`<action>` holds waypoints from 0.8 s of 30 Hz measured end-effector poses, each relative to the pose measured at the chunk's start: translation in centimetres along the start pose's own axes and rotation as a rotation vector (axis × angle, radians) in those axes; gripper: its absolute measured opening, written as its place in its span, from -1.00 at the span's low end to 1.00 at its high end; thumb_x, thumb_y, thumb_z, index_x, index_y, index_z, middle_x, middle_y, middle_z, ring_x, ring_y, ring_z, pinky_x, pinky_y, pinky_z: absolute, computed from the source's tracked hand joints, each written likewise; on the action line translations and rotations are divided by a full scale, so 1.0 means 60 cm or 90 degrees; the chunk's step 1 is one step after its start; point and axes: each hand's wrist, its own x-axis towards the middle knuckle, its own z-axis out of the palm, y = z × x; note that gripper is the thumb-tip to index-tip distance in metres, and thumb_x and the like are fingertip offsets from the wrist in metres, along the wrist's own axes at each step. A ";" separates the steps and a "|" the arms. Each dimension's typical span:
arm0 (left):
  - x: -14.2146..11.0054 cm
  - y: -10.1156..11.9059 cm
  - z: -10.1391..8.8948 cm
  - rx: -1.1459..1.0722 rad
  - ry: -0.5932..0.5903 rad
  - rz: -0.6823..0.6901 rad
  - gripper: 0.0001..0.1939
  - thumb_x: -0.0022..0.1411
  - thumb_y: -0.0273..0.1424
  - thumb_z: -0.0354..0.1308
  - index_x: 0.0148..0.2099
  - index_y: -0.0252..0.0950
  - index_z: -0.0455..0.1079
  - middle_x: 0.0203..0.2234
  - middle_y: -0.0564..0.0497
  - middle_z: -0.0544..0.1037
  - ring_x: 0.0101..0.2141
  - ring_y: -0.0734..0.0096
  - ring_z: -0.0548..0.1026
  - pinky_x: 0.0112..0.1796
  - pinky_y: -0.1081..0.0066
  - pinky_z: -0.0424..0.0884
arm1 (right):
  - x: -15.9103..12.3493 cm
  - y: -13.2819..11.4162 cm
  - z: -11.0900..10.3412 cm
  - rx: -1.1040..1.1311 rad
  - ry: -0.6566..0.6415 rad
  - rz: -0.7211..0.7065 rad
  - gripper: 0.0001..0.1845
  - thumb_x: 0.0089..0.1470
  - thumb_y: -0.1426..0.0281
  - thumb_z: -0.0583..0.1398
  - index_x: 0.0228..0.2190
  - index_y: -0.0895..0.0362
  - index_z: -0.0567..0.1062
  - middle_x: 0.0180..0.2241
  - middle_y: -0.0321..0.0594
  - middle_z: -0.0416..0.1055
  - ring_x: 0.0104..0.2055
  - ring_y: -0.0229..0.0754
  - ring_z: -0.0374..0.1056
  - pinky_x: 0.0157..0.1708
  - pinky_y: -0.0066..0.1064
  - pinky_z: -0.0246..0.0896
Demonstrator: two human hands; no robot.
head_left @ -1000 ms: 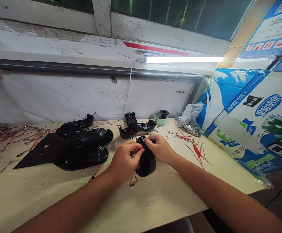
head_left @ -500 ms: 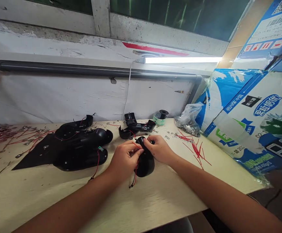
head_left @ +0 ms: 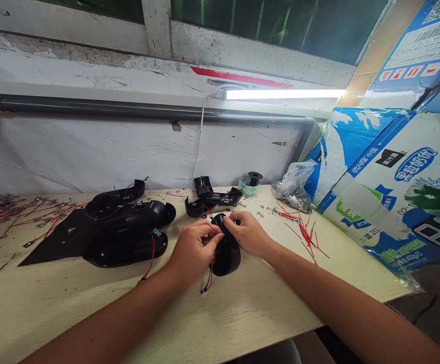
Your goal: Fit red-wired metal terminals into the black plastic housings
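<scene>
A rounded black plastic housing (head_left: 226,258) rests on the pale tabletop between my hands. My right hand (head_left: 251,233) is closed on its far end, thumb on top. At its left side, my left hand (head_left: 197,245) pinches a thin red wire (head_left: 211,226) between thumb and forefinger; the wire's tip by the housing is hidden by the fingers. Red and black leads (head_left: 207,285) hang from the housing's near left side, their ends lying on the table.
Several black housings (head_left: 129,232) lie at left, one with a small green circuit board (head_left: 157,232). More black parts (head_left: 214,196), a tape roll (head_left: 249,187) and a plastic bag of metal bits (head_left: 295,189) stand behind. Cut red wires (head_left: 308,235) lie at right, beside a carton (head_left: 387,177).
</scene>
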 end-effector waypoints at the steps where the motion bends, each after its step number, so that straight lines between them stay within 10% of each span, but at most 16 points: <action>1: 0.000 -0.001 0.000 0.004 -0.003 -0.003 -0.85 0.24 -0.44 0.19 -0.36 -0.26 0.57 -0.40 -0.01 0.58 -0.35 0.34 0.52 -0.30 0.38 0.38 | 0.000 0.000 0.000 -0.001 0.000 -0.001 -0.64 0.10 0.22 0.10 -0.63 0.14 0.32 -0.64 -0.37 0.14 -0.54 -0.30 0.06 -0.55 -0.44 -0.11; 24: 0.003 0.003 -0.003 -0.182 0.041 -0.089 -0.79 0.24 -0.29 0.19 -0.11 -0.27 0.41 -0.21 -0.03 0.47 -0.16 0.32 0.50 -0.09 0.29 0.45 | 0.009 0.006 -0.017 0.138 0.012 0.019 -0.58 0.11 0.12 0.13 -0.61 0.12 0.29 -0.64 -0.39 0.10 -0.58 -0.32 -0.01 -0.59 -0.44 -0.13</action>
